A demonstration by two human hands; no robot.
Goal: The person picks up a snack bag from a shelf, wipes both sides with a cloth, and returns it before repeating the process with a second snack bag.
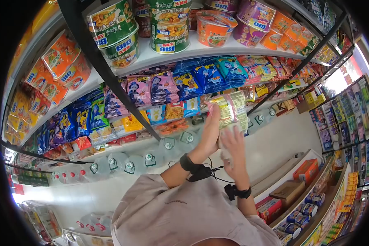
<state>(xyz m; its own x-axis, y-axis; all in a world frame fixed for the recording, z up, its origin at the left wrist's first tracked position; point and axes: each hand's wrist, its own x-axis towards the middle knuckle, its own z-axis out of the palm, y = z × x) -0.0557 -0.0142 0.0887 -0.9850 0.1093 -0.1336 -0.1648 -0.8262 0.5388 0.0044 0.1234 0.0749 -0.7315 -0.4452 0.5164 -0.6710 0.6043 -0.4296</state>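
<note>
My left hand (210, 132) is closed on a clear bag of small light green and yellow packets (228, 110), its thumb on the bag's near side. Just below the bag, my right hand (232, 144) is blurred, with its fingers raised toward the bag's lower end; a pale blurred thing lies against its palm. Beyond the bag are pink snack bags (163, 87), blue ones (209, 78) and teal ones (232, 70) on a shelf. Both wrists wear black bands.
Noodle cups and tubs (170, 24) line the upper shelf (184, 50). Large clear bottles (135, 164) stand on the floor below. Black shelf posts (106, 74) cross the view. Cardboard boxes (289, 192) and cans (303, 219) sit on the lower right shelf.
</note>
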